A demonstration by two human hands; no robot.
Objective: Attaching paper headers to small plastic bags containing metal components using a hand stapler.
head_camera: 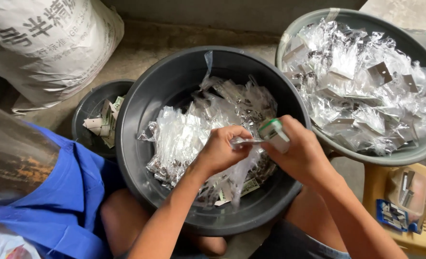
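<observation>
Nearest the camera: two bare forearms rising from the bottom edge, knees below, meeting over the near side of a large dark tub (141,158). Left hand (221,148) clenching a slim silvery metal piece (245,141) and the top of a clear plastic sleeve (232,180) hanging down into the tub. Right hand (300,156) wrapping round a small white and green tool (274,134), its tip touching the metal piece just right of the left fingers; both grips closed, neither released.

Doing this well, by the look of it: keeping the sleeve mouth pinched taut, holding both hands low over the tub so nothing drops outside, and steadying the tool against the metal rather than the thin film.

Counting: three round tubs — the dark one in the middle heaped with clear packets (193,129), a grey-green one (414,156) far right also piled with packets, too many to count in either, and a small dark one (90,103) at left holding a few paper cards. One white sack (45,43) far left, one yellow tray (381,192) at near right, blue cloth (73,192) at near left
</observation>
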